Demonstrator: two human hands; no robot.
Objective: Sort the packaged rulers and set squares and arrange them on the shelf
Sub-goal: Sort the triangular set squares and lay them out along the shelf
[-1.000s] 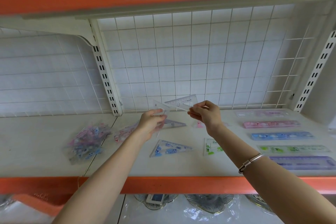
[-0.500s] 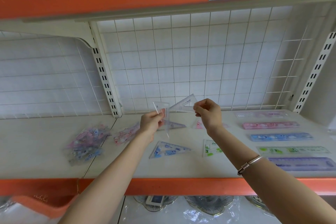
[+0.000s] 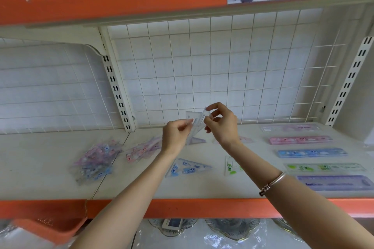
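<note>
Above the middle of the shelf point(image 3: 40, 168), the left hand point(image 3: 175, 136) and right hand point(image 3: 221, 125) are close together, each pinching the clear packaged set squares point(image 3: 197, 122), which are held tilted in the air — apparently to part or check them. To do this well, the person should grip only the edges, read shape and colour, then lay each piece flat beside its like, such as the blue set square point(image 3: 188, 168) near the front edge — away from the rulers point(image 3: 311, 152) rowed at the right end.
</note>
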